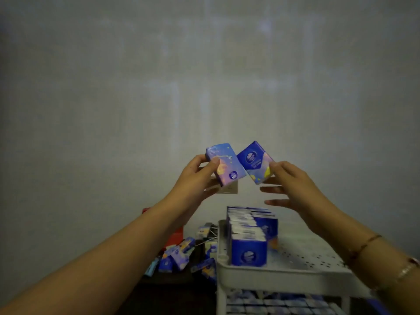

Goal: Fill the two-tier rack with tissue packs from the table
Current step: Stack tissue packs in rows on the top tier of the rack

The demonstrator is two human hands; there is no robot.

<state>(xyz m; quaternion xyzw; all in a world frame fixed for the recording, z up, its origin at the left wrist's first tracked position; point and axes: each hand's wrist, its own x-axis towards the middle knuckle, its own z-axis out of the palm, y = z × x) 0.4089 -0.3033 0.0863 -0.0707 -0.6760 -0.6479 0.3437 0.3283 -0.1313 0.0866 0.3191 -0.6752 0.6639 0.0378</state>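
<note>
Head view: a purple-pink tissue pack (225, 164) is clasped in the left grip (193, 178), a dark-blue tissue pack (255, 162) pinched by the right grip (293, 187), above the white perforated plastic rack (306, 258).

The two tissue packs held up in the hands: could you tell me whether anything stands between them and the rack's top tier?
Nothing visible does: both tissue packs hang in open air above the top tier.

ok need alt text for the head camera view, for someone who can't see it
Two bare hands raised before a grey wall, left hand and right hand each holding a blue tissue pack. Below, a white two-tier rack holds a row of packs; loose packs lie beside it.
</note>
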